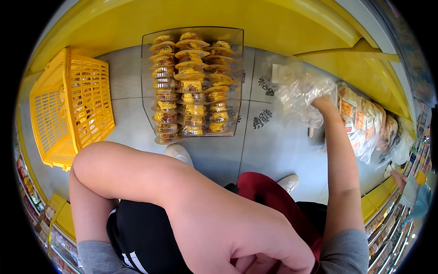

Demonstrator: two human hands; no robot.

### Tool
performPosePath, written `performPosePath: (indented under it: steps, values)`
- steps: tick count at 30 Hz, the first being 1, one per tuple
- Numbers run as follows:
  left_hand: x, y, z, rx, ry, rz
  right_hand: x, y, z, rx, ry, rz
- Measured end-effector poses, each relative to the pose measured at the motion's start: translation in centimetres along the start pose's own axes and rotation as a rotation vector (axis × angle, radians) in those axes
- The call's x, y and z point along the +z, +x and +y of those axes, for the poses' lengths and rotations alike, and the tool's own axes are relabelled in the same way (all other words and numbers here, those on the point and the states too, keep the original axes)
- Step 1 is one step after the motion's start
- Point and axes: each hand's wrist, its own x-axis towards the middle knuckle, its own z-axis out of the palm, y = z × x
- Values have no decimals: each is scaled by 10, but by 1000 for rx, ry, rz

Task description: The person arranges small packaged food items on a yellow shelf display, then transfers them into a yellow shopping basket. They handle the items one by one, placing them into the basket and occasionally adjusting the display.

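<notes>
My left hand is close to the camera at the bottom, its fingers curled and partly cut off by the frame; whether it holds anything is hidden. My right hand grips a crumpled clear plastic bag above the floor at right, its fingertips partly hidden by the film. In front of me a clear plastic bin on the floor bears three rows of stacked round clear packs with yellow shredded topping. Bagged food packs lie just right of my right hand.
A yellow slotted plastic basket with packets behind its slats stands at left. A yellow shelf base curves along the far side. The grey tiled floor bears dark writing. Stocked shelves and part of another person show at right.
</notes>
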Motion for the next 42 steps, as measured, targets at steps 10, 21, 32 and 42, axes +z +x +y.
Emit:
performPosePath:
  steps: [10,21,32,42]
  values:
    - [5,1,0,-76,6,-7,-37,3,2,678,1452,32]
    - [-26,-10,-19,-94,650,99,-29,7,-6,218,-134,-133]
    - [-123,-55,-109,-410,1115,493,37,-38,-25,365,-124,-403]
    - [-188,-93,-217,-285,-43,1398,145,-101,-81,364,891,-466]
